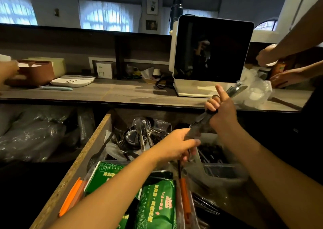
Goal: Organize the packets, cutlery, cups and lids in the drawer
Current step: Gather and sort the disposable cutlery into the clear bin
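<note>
Both hands are up over the open drawer (75, 160), sharing one long bundle of dark cutlery (206, 118) in a clear sleeve. The left hand (176, 145) has its fingers wrapped round the lower end; the right hand (220, 110) grips it higher up, forefinger sticking straight out.

The bundle runs on a slant, its long axis climbing from lower left to upper right, with the top end poking out past the right hand toward the white screen stand (212, 54) on the counter (104, 92).

What worries me is that upper tip: it hangs near the heap of clear plastic lids (257, 89) (and someone else's hands are busy just beyond), so a careless swing could knock things about. The sleeve looks slippery too; if one grip loosens, pieces may slide out the low end into the clutter below, among the green packets (157, 204) and metal tongs (142, 136).
</note>
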Motion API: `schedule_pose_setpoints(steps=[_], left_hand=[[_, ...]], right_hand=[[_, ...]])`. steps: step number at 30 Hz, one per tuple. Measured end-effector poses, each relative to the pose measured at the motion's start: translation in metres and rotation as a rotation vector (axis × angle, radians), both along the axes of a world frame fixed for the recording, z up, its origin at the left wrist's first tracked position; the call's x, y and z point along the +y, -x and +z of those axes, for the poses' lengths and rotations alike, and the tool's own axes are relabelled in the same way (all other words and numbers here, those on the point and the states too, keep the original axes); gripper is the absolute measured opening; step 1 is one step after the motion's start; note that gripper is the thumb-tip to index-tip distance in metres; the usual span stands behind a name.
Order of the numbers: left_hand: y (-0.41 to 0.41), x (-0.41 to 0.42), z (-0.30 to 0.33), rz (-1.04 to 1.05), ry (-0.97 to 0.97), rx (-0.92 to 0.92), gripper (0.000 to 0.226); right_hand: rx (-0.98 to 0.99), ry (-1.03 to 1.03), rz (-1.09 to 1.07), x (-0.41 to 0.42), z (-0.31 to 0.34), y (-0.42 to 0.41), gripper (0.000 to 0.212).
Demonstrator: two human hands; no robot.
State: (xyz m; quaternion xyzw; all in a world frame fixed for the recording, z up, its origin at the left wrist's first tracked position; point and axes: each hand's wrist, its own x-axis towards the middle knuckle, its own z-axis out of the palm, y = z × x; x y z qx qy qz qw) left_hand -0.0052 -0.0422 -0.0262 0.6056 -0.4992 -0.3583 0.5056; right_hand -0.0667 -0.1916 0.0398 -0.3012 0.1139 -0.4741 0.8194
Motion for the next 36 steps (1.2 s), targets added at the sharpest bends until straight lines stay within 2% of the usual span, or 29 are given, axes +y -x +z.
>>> schedule_pose_setpoints(steps=[4,8,12,16,18,20,24,26,28,31,34,36], left_hand=[[0.005,-0.004,-0.001,0.113,0.008,0.014,0.018],[0.004,-0.011,-0.011,0.268,0.041,-0.115,0.022],[0.007,-0.016,-0.021,0.386,0.012,-0.124,0.038],[0.012,-0.014,-0.023,0.396,-0.031,-0.075,0.061],[0.011,-0.012,-0.020,0.373,-0.065,-0.126,0.077],[0.013,-0.009,-0.015,0.313,-0.073,-0.191,0.083],[0.023,-0.003,-0.006,0.171,-0.019,-0.075,0.072],[0.027,-0.002,-0.003,0.115,-0.027,-0.015,0.058],[0.029,-0.001,0.002,0.068,-0.044,0.055,0.038],[0.032,0.004,0.010,0.021,-0.048,0.173,0.024],[0.034,0.004,0.013,0.041,-0.009,0.259,0.017],[0.034,0.002,0.012,0.100,0.055,0.283,0.020]], right_hand=[[0.001,-0.043,-0.016,-0.009,-0.019,0.017,0.014],[0.028,-0.108,0.043,-0.005,-0.040,0.024,0.029],[0.058,-0.115,0.108,0.011,-0.044,0.025,0.035],[0.101,-0.094,0.172,0.022,-0.046,0.024,0.039],[0.082,-0.090,0.203,0.022,-0.043,0.027,0.040],[0.066,-0.079,0.227,0.020,-0.039,0.033,0.041],[0.281,0.121,0.137,0.025,-0.038,0.038,0.043],[0.361,0.224,0.115,0.029,-0.039,0.037,0.042],[0.363,0.309,0.178,0.032,-0.039,0.037,0.044],[0.425,0.471,0.307,0.040,-0.041,0.037,0.054],[0.438,0.469,0.364,0.045,-0.046,0.033,0.056],[0.450,0.470,0.278,0.045,-0.048,0.029,0.047]])
